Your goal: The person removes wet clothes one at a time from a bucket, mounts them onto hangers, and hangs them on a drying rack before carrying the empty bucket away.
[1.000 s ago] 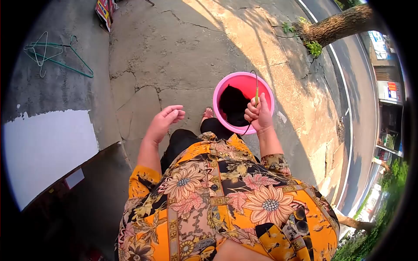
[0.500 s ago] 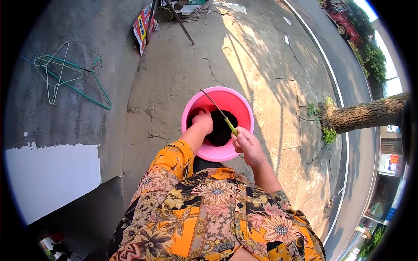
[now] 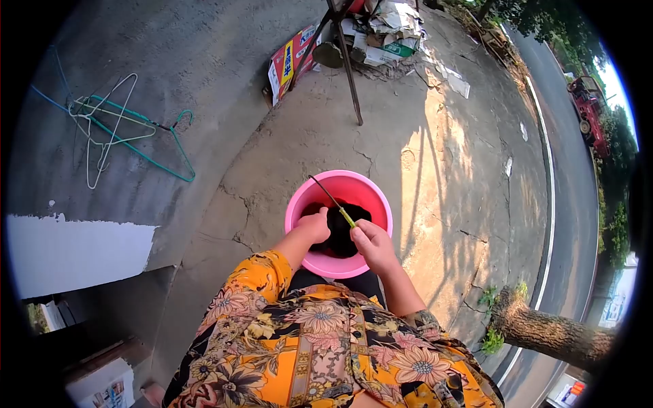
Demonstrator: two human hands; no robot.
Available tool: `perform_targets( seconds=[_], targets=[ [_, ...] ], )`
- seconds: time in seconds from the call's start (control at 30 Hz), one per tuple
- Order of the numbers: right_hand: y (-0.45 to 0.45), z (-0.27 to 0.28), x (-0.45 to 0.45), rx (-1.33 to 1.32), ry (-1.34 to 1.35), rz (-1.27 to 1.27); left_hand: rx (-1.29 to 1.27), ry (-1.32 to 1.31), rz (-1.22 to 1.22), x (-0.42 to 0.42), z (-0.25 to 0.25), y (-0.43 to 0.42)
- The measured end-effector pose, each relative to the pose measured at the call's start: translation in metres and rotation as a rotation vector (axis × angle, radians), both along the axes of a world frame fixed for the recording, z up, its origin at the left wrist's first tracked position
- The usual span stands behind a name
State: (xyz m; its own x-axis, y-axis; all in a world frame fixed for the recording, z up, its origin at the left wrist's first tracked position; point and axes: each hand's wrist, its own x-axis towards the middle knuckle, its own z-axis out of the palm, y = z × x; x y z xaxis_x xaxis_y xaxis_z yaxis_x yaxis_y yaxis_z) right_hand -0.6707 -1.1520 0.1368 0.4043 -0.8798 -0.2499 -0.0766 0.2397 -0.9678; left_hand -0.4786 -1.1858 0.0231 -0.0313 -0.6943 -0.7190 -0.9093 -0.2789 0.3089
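A pink bucket (image 3: 340, 271) stands upright in front of my legs, with a dark mass (image 3: 348, 238) inside that I cannot make out. My left hand (image 3: 314, 225) reaches over the left rim into the bucket, its fingers curled against the dark mass and partly hidden. My right hand (image 3: 374, 245) is closed around the yellow-green handle of a thin dark rod (image 3: 328, 194). The rod slants up and left across the bucket's opening, its far end near the back rim. This hand is above the right side of the bucket.
Wire hangers (image 3: 112, 129) hang by the grey wall at left. A red box (image 3: 289, 64), a dark metal stand (image 3: 347, 75) and stacked cardboard (image 3: 391, 34) are ahead. A tree trunk (image 3: 544, 330) and a road (image 3: 575, 204) lie to the right.
The whole view has shifted, so the bucket appears lower and more of the cardboard shows ahead. My right hand and the rod's handle have come in closer over the bucket. My left hand stays inside.
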Motion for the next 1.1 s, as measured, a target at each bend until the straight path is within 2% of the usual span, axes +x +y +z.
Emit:
perform_targets(
  seconds=[0.03,0.13,0.17,0.23,0.27,0.3,0.33,0.37,0.4,0.5,0.57,0.63,0.7,0.73,0.77,0.87,0.9,0.97,1.0,1.03,1.1],
  targets=[
    [-0.029,-0.011,-0.004,-0.11,0.087,0.048,-0.002,-0.012,0.054,-0.005,0.004,-0.01],
    [-0.102,-0.074,-0.015,-0.049,0.18,0.107,-0.307,0.44,0.377,-0.004,-0.001,-0.03],
    [-0.12,-0.098,-0.017,0.009,0.178,0.159,-0.307,0.414,0.425,0.002,0.004,-0.032],
    [-0.157,-0.12,-0.014,0.019,0.243,0.211,-0.197,0.723,0.753,0.004,0.03,-0.035],
    [-0.174,-0.135,-0.012,0.022,0.272,0.237,-0.254,0.769,0.826,0.006,0.026,-0.029],
    [-0.187,-0.171,-0.009,0.031,0.299,0.261,-0.257,0.757,0.872,0.007,0.021,-0.02],
    [-0.205,-0.2,-0.006,0.192,0.297,0.255,-0.292,0.885,0.98,0.006,0.036,-0.018],
    [-0.221,-0.256,-0.006,0.131,0.235,0.25,-0.327,1.011,1.084,0.007,0.054,-0.015],
    [-0.236,-0.26,-0.003,0.252,0.235,0.292,-0.331,1.001,1.117,0.009,0.072,-0.015],
    [-0.274,-0.295,0.004,0.493,0.326,0.377,-0.557,1.458,1.356,0.021,0.113,-0.028],
    [-0.283,-0.331,-0.003,0.553,0.419,0.32,-0.687,1.5,1.41,0.029,0.136,-0.041],
    [-0.292,-0.348,-0.015,0.541,0.482,0.337,-0.741,1.533,1.495,0.034,0.137,-0.055],
    [-0.298,-0.327,-0.02,0.423,0.593,0.5,-0.728,1.59,1.465,0.038,0.124,-0.065],
    [-0.303,-0.324,-0.016,0.367,0.497,0.537,-0.715,1.633,1.419,0.038,0.121,-0.069],
    [-0.299,-0.263,0.005,0.463,0.297,0.435,-0.703,1.646,1.424,0.038,0.121,-0.076],
    [-0.298,-0.135,0.034,0.376,-0.314,0.47,-0.645,1.701,1.401,0.037,0.123,-0.096],
    [-0.293,-0.096,0.039,0.368,-0.304,0.462,-0.638,1.716,1.394,0.038,0.127,-0.101],
    [-0.283,-0.039,0.048,-0.19,-0.277,0.626,-0.636,1.704,1.403,0.044,0.136,-0.114],
    [-0.277,-0.021,0.049,-0.289,-0.113,0.61,-0.62,1.731,1.386,0.05,0.137,-0.119],
    [-0.272,-0.009,0.05,-0.384,0.054,0.591,-0.635,1.739,1.387,0.054,0.14,-0.125],
    [-0.276,-0.022,0.049,-0.474,0.103,0.454,-0.673,1.697,1.421,0.062,0.142,-0.134]
  ],
)
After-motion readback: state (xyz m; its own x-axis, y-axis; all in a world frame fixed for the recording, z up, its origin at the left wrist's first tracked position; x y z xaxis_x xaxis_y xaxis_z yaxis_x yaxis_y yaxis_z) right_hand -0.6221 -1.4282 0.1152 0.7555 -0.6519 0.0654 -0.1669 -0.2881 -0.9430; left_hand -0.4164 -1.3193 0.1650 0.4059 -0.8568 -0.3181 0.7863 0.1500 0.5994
